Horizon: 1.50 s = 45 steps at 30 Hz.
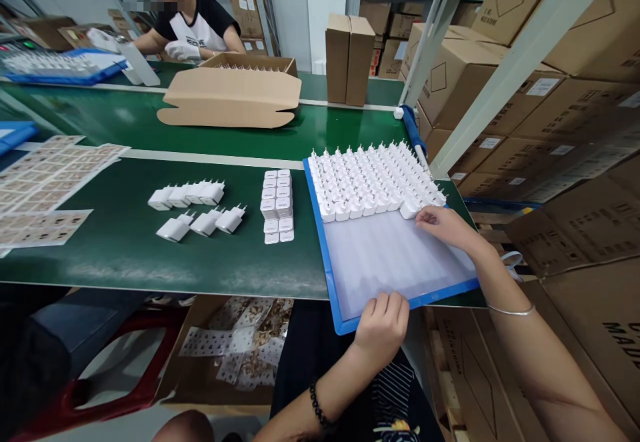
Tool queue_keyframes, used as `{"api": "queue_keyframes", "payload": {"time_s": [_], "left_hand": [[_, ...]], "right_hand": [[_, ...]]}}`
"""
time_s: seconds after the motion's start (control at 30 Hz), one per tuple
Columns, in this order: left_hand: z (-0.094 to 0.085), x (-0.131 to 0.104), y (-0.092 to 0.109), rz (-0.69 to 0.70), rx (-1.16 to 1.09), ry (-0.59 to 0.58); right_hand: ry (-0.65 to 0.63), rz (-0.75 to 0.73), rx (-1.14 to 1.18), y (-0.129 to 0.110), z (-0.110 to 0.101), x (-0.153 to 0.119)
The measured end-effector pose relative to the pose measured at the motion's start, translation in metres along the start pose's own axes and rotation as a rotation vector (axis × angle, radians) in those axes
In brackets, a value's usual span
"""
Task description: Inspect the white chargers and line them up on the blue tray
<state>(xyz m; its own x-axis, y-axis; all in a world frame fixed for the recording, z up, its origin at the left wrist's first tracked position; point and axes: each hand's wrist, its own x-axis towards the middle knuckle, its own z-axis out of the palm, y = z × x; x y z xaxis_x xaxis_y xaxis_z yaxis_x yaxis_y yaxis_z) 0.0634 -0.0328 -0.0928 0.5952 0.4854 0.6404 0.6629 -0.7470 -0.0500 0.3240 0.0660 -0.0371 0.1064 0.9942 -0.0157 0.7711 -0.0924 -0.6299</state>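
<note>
A blue-edged tray (331, 275) stands at the table's front edge, its far part filled with rows of white plug adapters (370, 179). My right hand (444, 225) has its fingers closed on a white adapter (410, 209) at the near row's right end. My left hand (383, 325) is curled over the tray's front rim, fingers bent together. Left of the tray stand small stacks of white square pieces (277, 203). Further left, several loose white adapters (193, 194) lie in two groups on the green table.
Printed sticker sheets (45, 182) lie at the left. Across the green belt (130, 119), a person in white gloves (183, 50) works by an open carton (230, 95). A metal post (530, 62) and stacked boxes (540, 102) stand at the right.
</note>
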Motion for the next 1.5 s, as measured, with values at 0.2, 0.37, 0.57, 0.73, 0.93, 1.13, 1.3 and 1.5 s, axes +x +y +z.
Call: {"api": "queue_keyframes", "payload": {"time_s": [0.2,0.37,0.57,0.73,0.93,1.13,1.3,1.5], "left_hand": [[0.000,-0.002,0.002,-0.005,0.012,-0.022],[0.001,-0.003,0.002,0.002,0.004,-0.019],[0.000,-0.005,0.001,0.020,-0.018,-0.025],[0.001,-0.006,0.005,-0.042,-0.043,-0.040],[0.006,-0.008,0.004,0.010,-0.031,0.002],[0.000,-0.011,0.009,-0.066,-0.061,-0.054],[-0.010,-0.020,0.000,-0.019,-0.243,-0.163],[-0.055,-0.013,-0.065,-0.161,-0.534,-0.144]], "right_hand": [[-0.038,-0.032,0.073,-0.008,0.013,-0.024],[-0.104,-0.094,0.208,-0.020,0.032,-0.013],[-0.074,-0.124,0.222,-0.022,0.034,-0.001],[-0.071,-0.185,0.138,-0.039,0.048,-0.016],[-0.171,-0.468,0.075,-0.114,0.081,-0.018],[-0.291,-1.088,-0.089,-0.184,0.139,-0.003],[-0.330,-1.192,0.042,-0.196,0.180,-0.001],[-0.289,-0.941,0.231,-0.183,0.187,0.004]]}}
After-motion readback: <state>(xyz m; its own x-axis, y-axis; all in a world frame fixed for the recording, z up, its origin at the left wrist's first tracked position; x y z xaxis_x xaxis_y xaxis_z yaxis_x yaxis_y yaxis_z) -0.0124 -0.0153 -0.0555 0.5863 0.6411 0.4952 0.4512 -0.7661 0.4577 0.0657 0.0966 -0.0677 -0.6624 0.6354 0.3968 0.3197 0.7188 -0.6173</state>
